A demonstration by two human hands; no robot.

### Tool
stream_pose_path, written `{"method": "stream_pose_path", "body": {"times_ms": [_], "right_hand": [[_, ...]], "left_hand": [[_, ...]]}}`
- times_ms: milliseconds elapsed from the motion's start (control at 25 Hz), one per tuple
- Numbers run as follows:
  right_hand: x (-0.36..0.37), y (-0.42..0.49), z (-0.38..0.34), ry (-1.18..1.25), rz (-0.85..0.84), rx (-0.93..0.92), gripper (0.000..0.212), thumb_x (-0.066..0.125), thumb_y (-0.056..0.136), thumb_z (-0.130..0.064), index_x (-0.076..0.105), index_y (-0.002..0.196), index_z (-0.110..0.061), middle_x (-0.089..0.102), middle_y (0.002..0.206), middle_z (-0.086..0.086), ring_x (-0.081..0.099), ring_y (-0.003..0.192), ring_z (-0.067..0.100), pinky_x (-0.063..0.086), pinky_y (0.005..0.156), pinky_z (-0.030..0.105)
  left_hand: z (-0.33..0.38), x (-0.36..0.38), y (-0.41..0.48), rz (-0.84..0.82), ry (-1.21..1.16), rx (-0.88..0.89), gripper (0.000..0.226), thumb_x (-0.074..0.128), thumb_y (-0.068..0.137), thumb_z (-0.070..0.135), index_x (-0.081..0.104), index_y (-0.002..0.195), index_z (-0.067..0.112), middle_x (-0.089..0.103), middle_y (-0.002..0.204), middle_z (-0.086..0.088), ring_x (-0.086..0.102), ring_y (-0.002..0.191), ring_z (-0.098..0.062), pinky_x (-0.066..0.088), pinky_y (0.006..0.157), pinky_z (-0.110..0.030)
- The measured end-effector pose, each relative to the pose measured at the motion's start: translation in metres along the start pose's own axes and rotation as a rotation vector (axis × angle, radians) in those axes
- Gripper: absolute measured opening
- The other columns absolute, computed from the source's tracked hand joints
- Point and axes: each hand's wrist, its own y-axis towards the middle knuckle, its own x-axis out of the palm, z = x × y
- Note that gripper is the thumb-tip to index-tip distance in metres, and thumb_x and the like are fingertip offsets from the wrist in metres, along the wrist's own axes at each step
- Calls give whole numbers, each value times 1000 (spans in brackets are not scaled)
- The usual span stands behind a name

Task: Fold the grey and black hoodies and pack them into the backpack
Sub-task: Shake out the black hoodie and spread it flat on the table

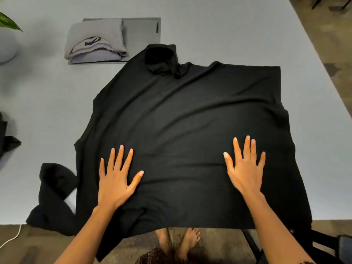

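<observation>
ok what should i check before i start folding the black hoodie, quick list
1. Grey hoodie folded and set aside: ok.
2. Black hoodie smoothed flat on the table: not ok, creases run across it.
3. Left hand and right hand flat on the fabric: ok.
4. Sleeve on the left laid straight: not ok, it lies bunched beside the body.
5. Near hem on the table: not ok, it hangs over the edge.
6. Backpack ready: cannot tell, none plainly in view.
</observation>
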Motion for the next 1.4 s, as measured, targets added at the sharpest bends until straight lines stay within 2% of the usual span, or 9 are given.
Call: {"method": "stream_pose_path", "body": {"times_ms": [200,360,560,800,1040,1120,1200,1240,1400], "right_hand": [[-10,-5,2,112,14,-10,73,13,94,-65,22,154,-25,7,163,9,-3,151,23,11,118,59],[-25,47,-27,133,107,-43,68,19,98,-59,29,152,-20,12,163,11,0,151,23,10,118,58],[-26,116,-80,77,-10,-93,67,20,97,-62,18,155,-28,0,164,9,-9,151,25,1,118,58],[-7,115,-99,28,-11,-67,72,15,95,-70,-5,155,-35,-5,164,7,-9,150,28,2,114,64],[-9,112,-93,75,-23,-34,74,10,92,-73,5,155,-35,-1,164,5,-7,151,25,0,116,60],[-16,117,-92,217,62,4,70,17,94,-66,20,154,-30,15,162,7,14,149,28,11,116,57],[-31,135,-85,284,224,50,62,27,97,-55,39,147,-22,36,154,10,42,129,34,29,106,55],[-38,150,-81,273,269,64,57,30,99,-51,44,144,-19,40,152,10,46,123,36,32,102,54],[-56,222,-65,163,139,76,52,30,103,-45,40,148,-21,33,156,9,35,135,35,27,108,55]], "left_hand": [[9,-5,-17,22,-82,-44,77,26,90,70,27,154,28,23,161,-2,13,151,-25,6,120,-55],[15,-28,59,176,-178,-33,65,34,96,54,40,147,15,42,145,-6,37,137,-26,9,120,-56],[-3,-30,193,89,-169,32,65,26,102,51,25,154,12,20,162,-5,10,151,-24,8,122,-51],[-41,-14,224,91,-122,-198,72,24,95,69,15,156,32,7,165,1,0,152,-23,1,121,-51],[-44,-24,229,15,-102,-208,79,23,93,71,8,157,29,-1,165,0,-8,152,-24,-2,121,-53],[-40,-25,231,42,-115,-206,79,32,94,65,11,157,23,1,165,-4,-5,152,-27,-3,121,-55],[-28,-30,244,148,-110,-129,79,40,95,56,14,156,13,7,164,-9,2,152,-28,-2,121,-55],[-19,-33,253,177,-87,-59,79,40,94,54,16,155,9,11,164,-10,5,151,-29,-1,120,-54],[38,-39,302,83,-5,125,79,26,93,61,34,150,7,23,160,-16,11,150,-30,8,121,-52]]}}
